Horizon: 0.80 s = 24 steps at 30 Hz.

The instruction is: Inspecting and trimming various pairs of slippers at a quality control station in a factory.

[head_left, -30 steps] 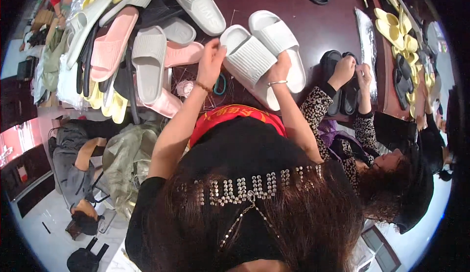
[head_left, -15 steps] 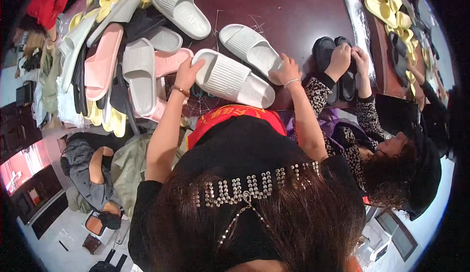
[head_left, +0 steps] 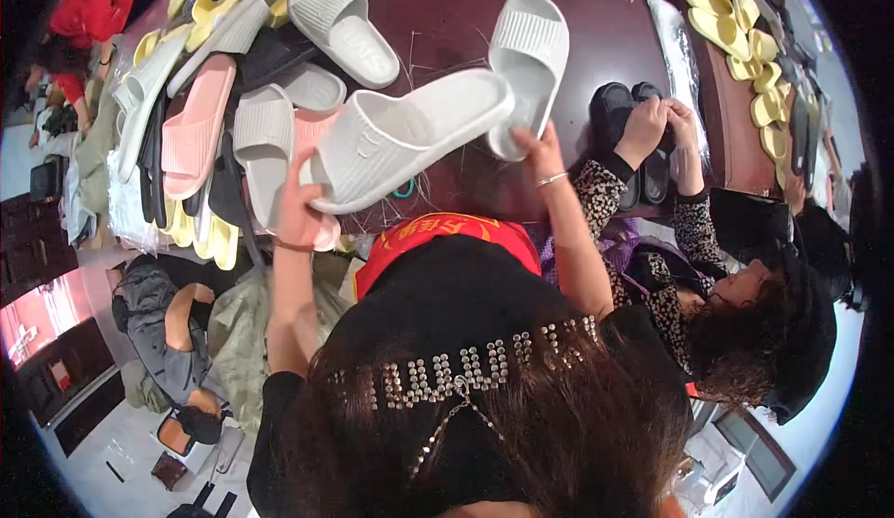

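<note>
My left hand [head_left: 300,206] is closed around the toe end of a light grey slide slipper [head_left: 363,159], which is tilted with its heel pointing up and right. In my right hand [head_left: 542,156] is the heel of a second light grey slide slipper [head_left: 528,41], its ribbed strap and toe pointing away from me. The first slipper's heel overlaps the second one in view; whether they touch I cannot tell. Beside my left hand lies another grey slipper [head_left: 264,127], partly over a pink one.
A pile of slippers includes a pink slipper [head_left: 200,127] and yellow slippers [head_left: 223,238] on the left. A grey slipper [head_left: 345,29] lies at the far side of the dark red table [head_left: 438,29]. At right, a co-worker's hands [head_left: 656,127] are over black slippers [head_left: 615,108].
The left-hand slipper has swung round, its toe now down left and heel raised right. The right-hand slipper has turned and shifted right, toe away. My left hand has moved left and nearer.
</note>
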### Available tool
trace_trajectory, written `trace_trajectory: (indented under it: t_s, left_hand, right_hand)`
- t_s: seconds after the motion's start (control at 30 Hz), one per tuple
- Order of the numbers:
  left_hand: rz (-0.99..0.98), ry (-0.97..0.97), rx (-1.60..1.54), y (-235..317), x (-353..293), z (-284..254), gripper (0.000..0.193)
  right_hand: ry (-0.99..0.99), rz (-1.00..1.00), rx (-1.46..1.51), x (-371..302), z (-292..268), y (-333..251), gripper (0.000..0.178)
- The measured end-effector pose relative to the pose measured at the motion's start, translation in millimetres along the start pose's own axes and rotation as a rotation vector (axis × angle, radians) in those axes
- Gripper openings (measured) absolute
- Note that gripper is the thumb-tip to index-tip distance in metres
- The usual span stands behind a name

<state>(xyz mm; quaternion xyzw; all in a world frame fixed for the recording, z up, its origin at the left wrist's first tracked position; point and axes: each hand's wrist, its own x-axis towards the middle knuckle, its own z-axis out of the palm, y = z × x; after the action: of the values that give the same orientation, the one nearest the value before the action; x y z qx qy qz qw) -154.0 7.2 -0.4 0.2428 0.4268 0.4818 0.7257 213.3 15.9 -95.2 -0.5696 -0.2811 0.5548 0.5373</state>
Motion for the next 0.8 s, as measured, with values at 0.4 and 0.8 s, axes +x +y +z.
trace_trajectory:
  t_s: [0.4,0.8]
  left_hand:
    - [-0.044,-0.125,-0.037,-59.2,-38.8,61.6,0.05]
    - [-0.024,-0.132,0.13,-76.1,11.1,120.3,0.049]
  right_hand:
    - [0.032,-0.051,0.029,6.4,12.9,39.9,0.047]
    - [-0.021,-0.342,-0.024,-37.6,67.5,0.9,0.045]
